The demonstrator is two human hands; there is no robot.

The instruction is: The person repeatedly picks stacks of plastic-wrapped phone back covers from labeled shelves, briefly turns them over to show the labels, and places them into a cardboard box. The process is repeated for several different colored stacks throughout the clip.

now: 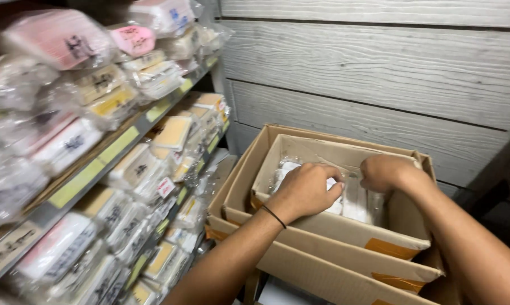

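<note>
Nested cardboard boxes (345,248) lowest in view. Left hand (307,189), black band at wrist, inside inner box (399,240), fingers curled on clear plastic packets (351,200). Right hand (386,172) just beside, fingers pinched on same packets. At left, shelves (91,169) crammed with bagged packets (68,147). Behind, grey plank wall (379,62).

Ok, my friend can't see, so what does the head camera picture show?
Two bare hands, left hand and right hand, reach into a cardboard box and touch clear plastic bags inside. Shelves packed with bagged packets stand to the left, against a grey plank wall.
</note>
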